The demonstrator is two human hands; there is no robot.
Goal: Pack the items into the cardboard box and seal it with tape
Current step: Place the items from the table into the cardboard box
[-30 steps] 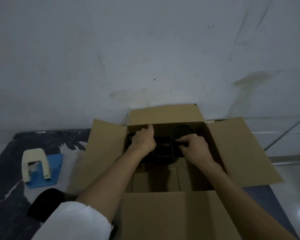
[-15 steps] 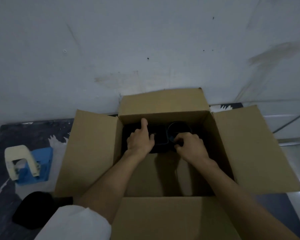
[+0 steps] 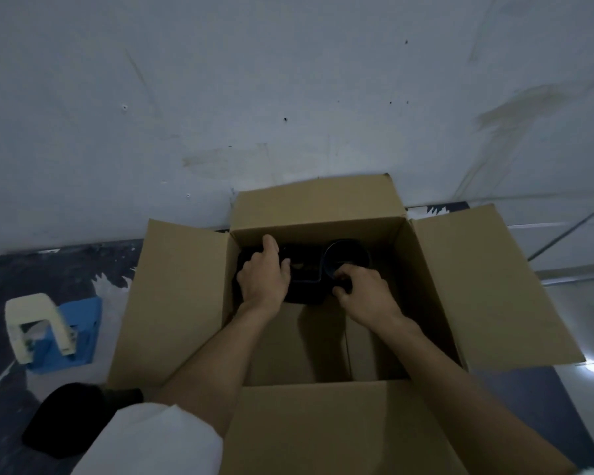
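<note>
From my head view, both my hands reach into the open, matte-brown cardboard box (image 3: 186, 303) — my left hand (image 3: 263, 277) curled over the dark squarish tray (image 3: 304, 284) at its far wall, my right hand (image 3: 364, 294) pinching beside a round black cup (image 3: 345, 258).

Cardboard box (image 3: 487, 289): plain brown corrugated board, matt, smooth-faced, flaps unprinted. Black tray (image 3: 304, 286) inside: looks like thin moulded plastic, dull sheen; round black cup (image 3: 345, 260) beside it, same plastic look, faint gloss on rim. Tape dispenser (image 3: 36, 325): cream hard plastic, matt, scuffed. Blue sheet (image 3: 79, 337) under it: flat, matt, paper or plastic, cannot tell. Wall (image 3: 288, 97): painted, matt, stained and scratched. Floor (image 3: 59, 269): dark, marbled, worn white patches. Sleeve (image 3: 151, 443): white cloth. Black object (image 3: 62, 419) near it: soft, matt, cloth-like.
</note>
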